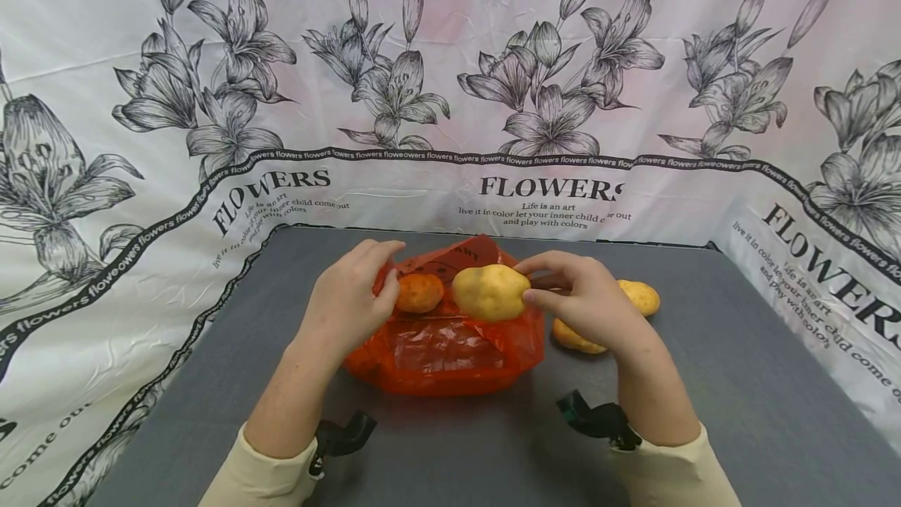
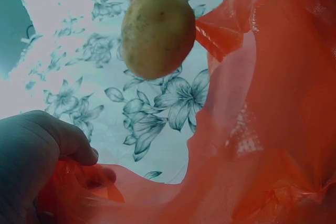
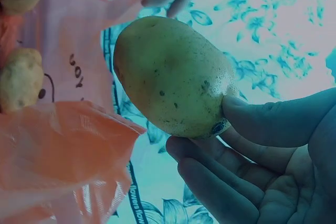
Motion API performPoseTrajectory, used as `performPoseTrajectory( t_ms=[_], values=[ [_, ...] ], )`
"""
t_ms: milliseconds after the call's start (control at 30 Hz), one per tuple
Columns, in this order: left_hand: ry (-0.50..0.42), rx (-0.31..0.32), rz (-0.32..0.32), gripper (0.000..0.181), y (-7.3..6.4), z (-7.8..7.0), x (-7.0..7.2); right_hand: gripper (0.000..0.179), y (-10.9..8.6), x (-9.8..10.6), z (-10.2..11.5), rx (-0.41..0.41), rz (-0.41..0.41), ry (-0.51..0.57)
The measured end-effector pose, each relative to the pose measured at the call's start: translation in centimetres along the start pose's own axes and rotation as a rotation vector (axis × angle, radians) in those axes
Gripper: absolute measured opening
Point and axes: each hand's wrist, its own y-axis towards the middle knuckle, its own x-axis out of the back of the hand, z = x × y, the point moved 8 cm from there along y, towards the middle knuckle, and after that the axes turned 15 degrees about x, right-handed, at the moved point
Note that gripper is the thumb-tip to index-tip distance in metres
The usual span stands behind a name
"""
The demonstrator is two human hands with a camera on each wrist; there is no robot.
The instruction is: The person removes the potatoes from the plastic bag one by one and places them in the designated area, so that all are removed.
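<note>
A yellow potato is pinched between the thumb and fingers of my right hand, above the mouth of a red plastic bag. The right wrist view shows dark specks on this potato. My left hand grips the bag's left edge; in the left wrist view its thumb presses on the red plastic. Inside the bag, another potato shows beside the left fingers. The right wrist view catches two potatoes at its left side, one of them lower down.
Two more potatoes lie on the grey table to the right, one farther back and one partly behind my right hand. A white flower-printed cloth hangs behind and beside the table.
</note>
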Motion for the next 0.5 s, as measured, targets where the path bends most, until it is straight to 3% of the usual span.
performPoseTrajectory(
  t_ms=[500],
  values=[
    [0.005,0.001,0.004,0.033,0.0,0.0,-0.1,0.029,-1.3,2.6,-0.4,-0.048,0.000,0.070]
  ],
)
